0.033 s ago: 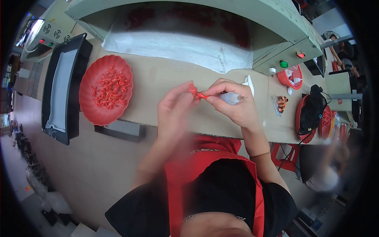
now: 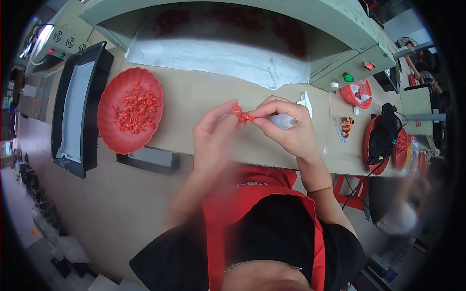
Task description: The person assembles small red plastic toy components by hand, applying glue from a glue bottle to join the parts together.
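Above the table point(image 2: 179, 104), just inside its front edge, the left hand point(image 2: 212, 128) and right hand point(image 2: 293, 138) together pinch a small red piece point(image 2: 236, 109) with nearly closed fingers point(image 2: 267, 109); the right also cradles a translucent bottle point(image 2: 281, 121). A slack pinch could drop the piece, perhaps over that edge; accidental pressure on the bottle might make it leak.
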Available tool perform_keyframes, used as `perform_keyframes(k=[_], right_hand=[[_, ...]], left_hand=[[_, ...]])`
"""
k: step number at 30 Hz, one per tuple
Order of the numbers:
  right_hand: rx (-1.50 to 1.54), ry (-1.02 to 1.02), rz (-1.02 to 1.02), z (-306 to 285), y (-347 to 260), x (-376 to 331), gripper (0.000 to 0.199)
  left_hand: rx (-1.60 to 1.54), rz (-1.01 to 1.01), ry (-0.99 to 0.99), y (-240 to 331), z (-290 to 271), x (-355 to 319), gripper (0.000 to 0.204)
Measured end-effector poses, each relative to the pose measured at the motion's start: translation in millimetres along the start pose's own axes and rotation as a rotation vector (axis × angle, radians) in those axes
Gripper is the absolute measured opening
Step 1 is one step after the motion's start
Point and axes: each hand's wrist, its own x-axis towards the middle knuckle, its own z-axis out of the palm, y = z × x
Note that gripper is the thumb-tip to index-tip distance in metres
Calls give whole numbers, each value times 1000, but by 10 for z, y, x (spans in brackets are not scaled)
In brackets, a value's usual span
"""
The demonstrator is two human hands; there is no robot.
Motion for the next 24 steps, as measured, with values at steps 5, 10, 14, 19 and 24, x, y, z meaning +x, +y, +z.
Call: perform_keyframes(k=[5, 10, 14, 19, 24], right_hand=[[-181, 59, -113, 39, -76, -84, 14], [-466, 93, -362, 36, -84, -124, 16], [-597, 123, -505, 45, -87, -129, 24], [-626, 178, -651, 40, -17, -146, 25], [-579, 238, -692, 96, 31, -170, 25]], left_hand=[[44, 90, -32, -38, 14, -58, 25], [128, 197, -67, -51, 22, -55, 25], [184, 234, -119, -56, 4, -39, 25], [151, 240, -149, -54, 32, -44, 24], [137, 393, -189, -98, 67, -39, 23]])
